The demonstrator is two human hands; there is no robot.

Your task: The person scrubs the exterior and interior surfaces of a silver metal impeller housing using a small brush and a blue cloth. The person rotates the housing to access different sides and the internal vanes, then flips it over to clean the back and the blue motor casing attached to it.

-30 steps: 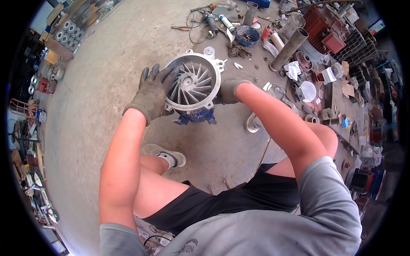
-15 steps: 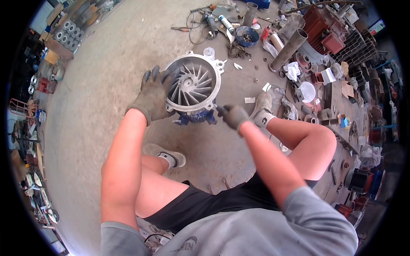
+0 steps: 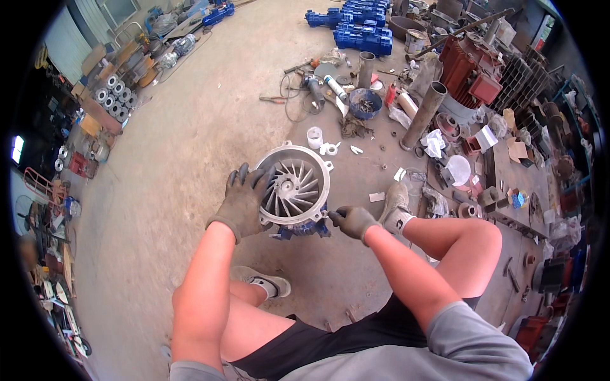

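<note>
A round pale-metal housing (image 3: 325, 187) with lugs around its rim faces up. Inside it sits a bladed impeller wheel (image 3: 287, 186), and a blue base (image 3: 305, 230) shows underneath. My left hand (image 3: 240, 198), in a grey-green work glove, rests on the left rim with its fingers spread, some reaching over the edge. At the lower right, beside a rim lug, my gloved right hand (image 3: 354, 222) is closed with its forefinger and thumb pinched together at the lug. Whatever lies between those fingertips is too small to make out.
Beyond the housing stand a white tub (image 3: 314, 137) and tape roll (image 3: 332, 149). An angle grinder (image 3: 314, 90), a blue bowl of small parts (image 3: 365, 103) and an upright steel pipe (image 3: 424, 114) lie farther off. Blue motors (image 3: 362, 38) line the back; a red motor housing (image 3: 469, 73) stands right.
The view has tipped upward, so the housing and both hands sit lower in it. My right hand has come in closer to the rim lug. My left hand stays on the rim.
</note>
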